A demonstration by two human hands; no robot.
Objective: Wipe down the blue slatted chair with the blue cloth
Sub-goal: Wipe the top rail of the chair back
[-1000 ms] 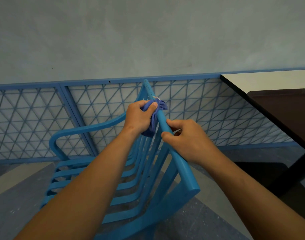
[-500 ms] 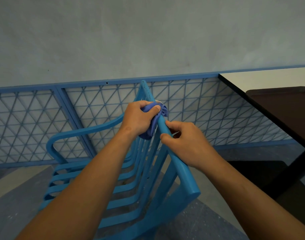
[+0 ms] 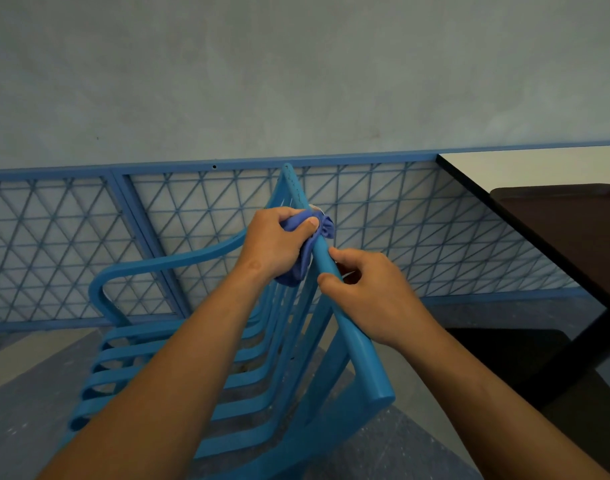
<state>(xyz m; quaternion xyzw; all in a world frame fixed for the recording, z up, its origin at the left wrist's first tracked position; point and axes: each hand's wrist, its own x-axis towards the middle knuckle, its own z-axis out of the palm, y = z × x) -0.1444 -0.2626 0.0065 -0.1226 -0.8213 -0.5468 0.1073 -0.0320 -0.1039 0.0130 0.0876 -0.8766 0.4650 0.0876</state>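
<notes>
Head view: the blue cloth [image 3: 308,247] is bunched in the left hand [image 3: 274,242] against the top rail of the blue slatted chair [image 3: 334,299], steadied by the right hand's [image 3: 369,292] grip. Firm, overlapping strokes along the rail are advised.

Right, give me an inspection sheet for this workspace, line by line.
Surface: grey floor, speckled, with a paler patch beneath the chair.
Job's things: blue slatted chair; blue cloth bunched on its top rail.
Clutter: dark tray on the white table at right.
Grippers: left hand grips the cloth against the rail; right hand holds the rail just below.
Cables: nothing seen.
Surroundings: grey wall; blue lattice panels along its base.
</notes>
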